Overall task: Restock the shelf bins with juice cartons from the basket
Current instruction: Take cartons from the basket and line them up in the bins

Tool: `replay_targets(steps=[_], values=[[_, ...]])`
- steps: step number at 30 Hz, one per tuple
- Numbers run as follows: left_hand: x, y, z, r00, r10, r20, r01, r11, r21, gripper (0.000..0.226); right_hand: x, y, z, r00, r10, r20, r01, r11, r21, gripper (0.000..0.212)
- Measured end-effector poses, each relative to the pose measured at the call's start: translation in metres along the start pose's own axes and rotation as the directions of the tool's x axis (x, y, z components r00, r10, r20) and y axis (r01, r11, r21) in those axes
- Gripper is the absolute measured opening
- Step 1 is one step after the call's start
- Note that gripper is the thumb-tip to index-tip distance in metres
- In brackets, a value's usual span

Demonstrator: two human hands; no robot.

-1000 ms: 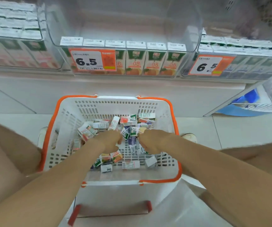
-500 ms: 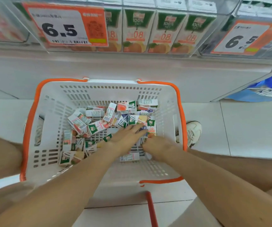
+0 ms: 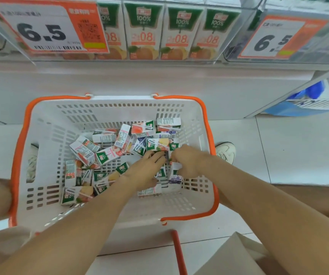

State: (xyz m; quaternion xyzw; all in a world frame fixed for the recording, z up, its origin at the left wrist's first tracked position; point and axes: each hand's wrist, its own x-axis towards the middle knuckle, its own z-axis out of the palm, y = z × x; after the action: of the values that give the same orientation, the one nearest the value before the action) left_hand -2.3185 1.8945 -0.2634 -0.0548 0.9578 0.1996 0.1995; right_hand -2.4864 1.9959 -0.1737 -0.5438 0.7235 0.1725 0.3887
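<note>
A white basket with an orange rim [image 3: 206,120] stands on the floor and holds several small juice cartons [image 3: 108,154] in a loose heap. Both my hands are inside it, at the right of the heap. My left hand [image 3: 146,172] lies with straight fingers on the cartons, its fingertips touching a green-topped carton [image 3: 156,144]. My right hand [image 3: 188,161] has its fingers curled down round a white and green carton [image 3: 176,168], which it mostly hides. Above, a clear shelf bin [image 3: 237,36] holds a row of upright orange-juice cartons [image 3: 143,30].
A 6.5 price tag [image 3: 46,28] covers the left of the middle bin, and a second tagged bin [image 3: 274,38] stands to the right. My shoe [image 3: 226,151] is beside the basket. A blue bag [image 3: 306,100] sits in a low wire rack. A red handle [image 3: 179,253] lies near me.
The view has dropped closer to the basket. Both hands have shifted to the right part of the heap, the left one's spread fingers have drawn together, and the right one has curled round a carton.
</note>
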Motion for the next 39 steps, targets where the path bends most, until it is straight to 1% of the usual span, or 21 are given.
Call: replay_targets(steps=[2,3,4,5,7,8,10,11,13,17,19,21,23,26,28,29,31,34,36,37,39], values=[[-0.006,-0.004,-0.007,1.0,-0.007,-0.021,0.004,0.992,-0.13,0.073,-0.001,0.0,-0.003,1.0,-0.012,-0.003,0.012,0.999,0.043,0.01],[-0.01,-0.004,-0.013,0.998,-0.044,-0.045,0.032,0.971,-0.238,0.061,-0.002,0.0,-0.005,1.0,-0.027,-0.004,0.027,0.998,0.061,0.004],[-0.014,-0.005,-0.019,0.992,-0.118,-0.051,0.089,0.916,-0.391,0.047,-0.002,0.0,-0.007,0.999,-0.03,-0.015,0.031,0.996,0.078,0.016],[-0.018,-0.004,-0.027,0.978,-0.204,-0.041,0.145,0.81,-0.568,0.033,-0.003,-0.001,-0.01,0.999,-0.033,-0.014,0.034,0.995,0.091,0.027],[-0.027,-0.004,-0.046,0.935,-0.347,0.07,0.248,0.501,-0.829,0.012,-0.008,-0.003,-0.019,0.997,-0.065,-0.044,0.071,0.986,0.149,0.034],[-0.032,-0.006,-0.055,0.915,-0.377,0.142,0.28,0.343,-0.897,0.011,-0.013,-0.005,-0.024,0.993,-0.088,-0.073,0.1,0.978,0.185,0.032],[-0.042,-0.008,-0.073,0.889,-0.358,0.286,0.323,0.047,-0.945,0.023,-0.025,-0.009,-0.036,0.981,-0.1,-0.167,0.149,0.939,0.31,0.029],[-0.046,-0.009,-0.082,0.885,-0.338,0.32,0.326,-0.042,-0.945,0.029,-0.032,-0.012,-0.043,0.972,-0.087,-0.22,0.168,0.909,0.381,0.029],[-0.054,-0.008,-0.099,0.896,-0.311,0.316,0.298,-0.104,-0.949,0.037,-0.045,-0.019,-0.056,0.951,-0.054,-0.305,0.194,0.872,0.449,0.032],[-0.072,-0.001,-0.132,0.942,-0.253,0.221,0.22,-0.033,-0.975,0.038,-0.061,-0.031,-0.07,0.887,-0.063,-0.458,0.296,0.838,0.458,0.03],[-0.082,0.0,-0.146,0.957,-0.231,0.174,0.18,0.004,-0.984,0.036,-0.068,-0.033,-0.074,0.867,-0.072,-0.493,0.329,0.826,0.458,0.028],[-0.091,0.002,-0.158,0.958,-0.247,0.145,0.16,0.045,-0.986,0.036,-0.076,-0.036,-0.08,0.851,-0.076,-0.52,0.343,0.831,0.439,0.027],[-0.097,0.005,-0.171,0.959,-0.268,0.093,0.133,0.135,-0.982,0.033,-0.087,-0.043,-0.089,0.833,-0.088,-0.546,0.354,0.844,0.403,0.026],[-0.103,0.015,-0.199,0.949,-0.311,-0.053,0.058,0.339,-0.939,0.025,-0.113,-0.054,-0.109,0.783,-0.06,-0.62,0.33,0.884,0.331,0.027],[-0.107,0.027,-0.221,0.922,-0.319,-0.222,-0.045,0.478,-0.877,0.014,-0.136,-0.061,-0.126,0.708,-0.023,-0.706,0.295,0.918,0.266,0.029],[-0.109,0.035,-0.232,0.898,-0.311,-0.31,-0.104,0.536,-0.838,0.012,-0.15,-0.065,-0.135,0.657,0.004,-0.753,0.265,0.935,0.236,0.03],[-0.111,0.05,-0.254,0.836,-0.279,-0.472,-0.201,0.645,-0.737,0.014,-0.175,-0.067,-0.153,0.526,0.051,-0.849,0.235,0.951,0.203,0.029],[-0.109,0.073,-0.286,0.73,-0.239,-0.64,-0.317,0.712,-0.627,0.01,-0.207,-0.061,-0.18,0.317,0.131,-0.939,0.277,0.934,0.224,0.026],[-0.106,0.088,-0.307,0.666,-0.243,-0.705,-0.328,0.754,-0.569,0.01,-0.227,-0.052,-0.198,0.185,0.208,-0.96,0.319,0.912,0.259,0.03],[-0.104,0.095,-0.317,0.636,-0.24,-0.733,-0.318,0.784,-0.533,0.011,-0.237,-0.047,-0.206,0.142,0.254,-0.957,0.344,0.894,0.289,0.031],[-0.097,0.105,-0.334,0.582,-0.232,-0.779,-0.285,0.839,-0.463,0.013,-0.245,-0.029,-0.221,0.114,0.371,-0.922,0.394,0.835,0.385,0.03]])
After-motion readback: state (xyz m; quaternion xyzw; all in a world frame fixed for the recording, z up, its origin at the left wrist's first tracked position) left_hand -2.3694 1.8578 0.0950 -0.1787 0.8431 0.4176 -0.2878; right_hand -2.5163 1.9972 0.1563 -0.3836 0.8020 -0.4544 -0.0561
